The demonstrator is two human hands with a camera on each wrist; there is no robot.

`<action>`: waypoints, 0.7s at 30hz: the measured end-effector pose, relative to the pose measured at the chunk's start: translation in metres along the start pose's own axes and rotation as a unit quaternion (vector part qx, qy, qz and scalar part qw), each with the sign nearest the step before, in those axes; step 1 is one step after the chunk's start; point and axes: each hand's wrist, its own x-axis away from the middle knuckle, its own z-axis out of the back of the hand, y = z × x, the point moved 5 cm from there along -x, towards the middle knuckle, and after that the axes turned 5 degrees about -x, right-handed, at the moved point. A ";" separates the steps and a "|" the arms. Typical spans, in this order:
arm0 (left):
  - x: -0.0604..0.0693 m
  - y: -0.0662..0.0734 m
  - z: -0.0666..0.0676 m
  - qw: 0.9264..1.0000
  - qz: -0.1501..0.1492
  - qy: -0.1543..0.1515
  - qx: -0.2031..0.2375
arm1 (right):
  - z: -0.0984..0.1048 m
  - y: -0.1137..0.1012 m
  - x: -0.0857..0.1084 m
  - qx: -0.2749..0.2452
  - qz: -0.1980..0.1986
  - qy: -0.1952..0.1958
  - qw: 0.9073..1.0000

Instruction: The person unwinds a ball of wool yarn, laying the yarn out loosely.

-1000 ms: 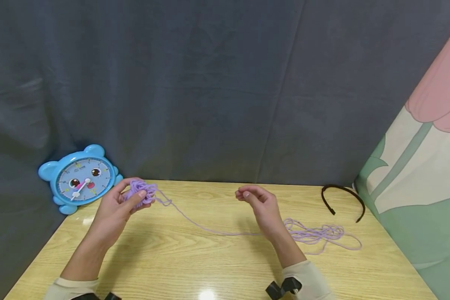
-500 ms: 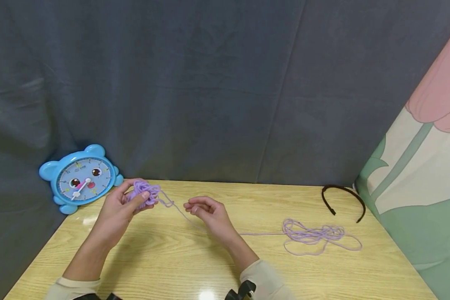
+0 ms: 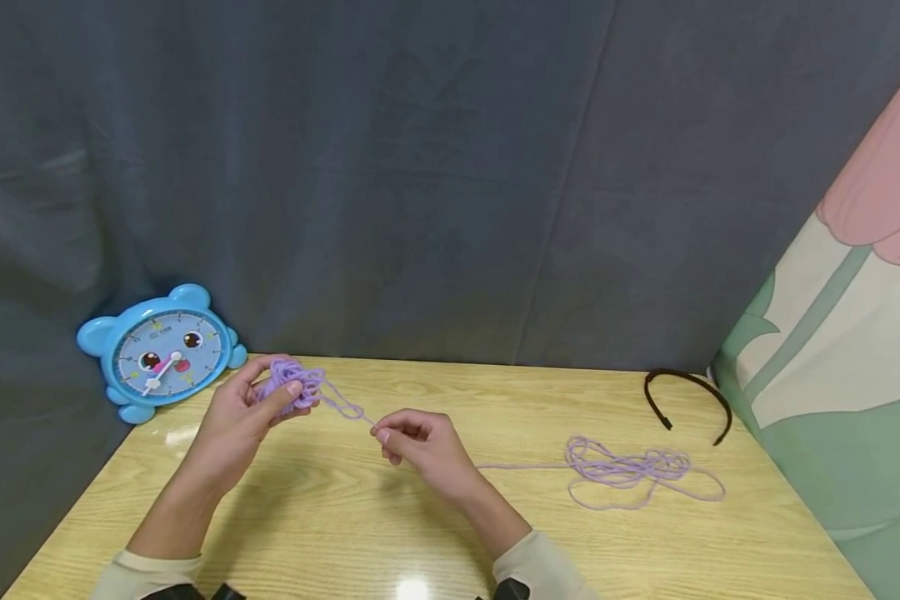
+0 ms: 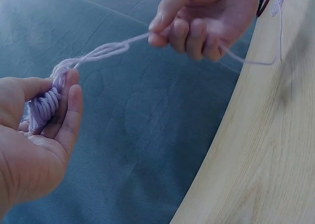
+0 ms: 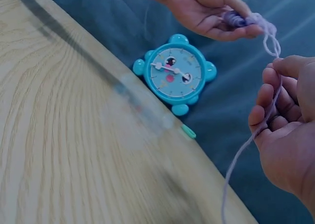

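Note:
My left hand (image 3: 232, 425) holds a bundle of purple yarn (image 3: 288, 387) above the left part of the table, the thumb pressing on its near side. From the bundle a loop of yarn (image 4: 106, 50) stretches toward my right hand (image 3: 427, 454), which pinches the strand between thumb and index finger. In the right wrist view the strand (image 5: 236, 157) runs across the right palm and hangs down past the curled fingers. It leads along the table to a loose pile of yarn (image 3: 630, 471) lying on the right.
A blue bear-shaped clock (image 3: 168, 358) stands at the table's left edge against the dark curtain (image 3: 420, 183). A black headband (image 3: 686, 379) lies at the back right of the wooden table (image 3: 330, 533). A small green item (image 5: 188, 131) shows near the clock in the right wrist view.
My right hand has moved left toward the bundle and now pinches the strand, drawing the loop out straighter. My left hand keeps its hold almost in place.

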 end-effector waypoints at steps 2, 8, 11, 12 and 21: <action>0.000 0.001 0.000 1.000 -0.004 -0.001 0.000 | 0.006 -0.005 0.004 0.002 0.007 0.003 1.000; -0.001 0.001 0.001 1.000 -0.003 0.000 -0.003 | 0.028 -0.020 0.015 0.009 0.027 0.033 0.999; -0.002 0.001 0.001 1.000 -0.004 -0.001 -0.004 | 0.040 -0.027 0.019 0.024 0.044 0.053 0.997; -0.002 0.001 0.001 1.000 -0.005 -0.001 -0.002 | 0.044 -0.029 0.020 0.029 0.049 0.059 0.997; -0.003 0.000 0.006 1.000 -0.005 0.001 0.009 | 0.074 -0.044 0.029 0.045 0.069 0.113 0.990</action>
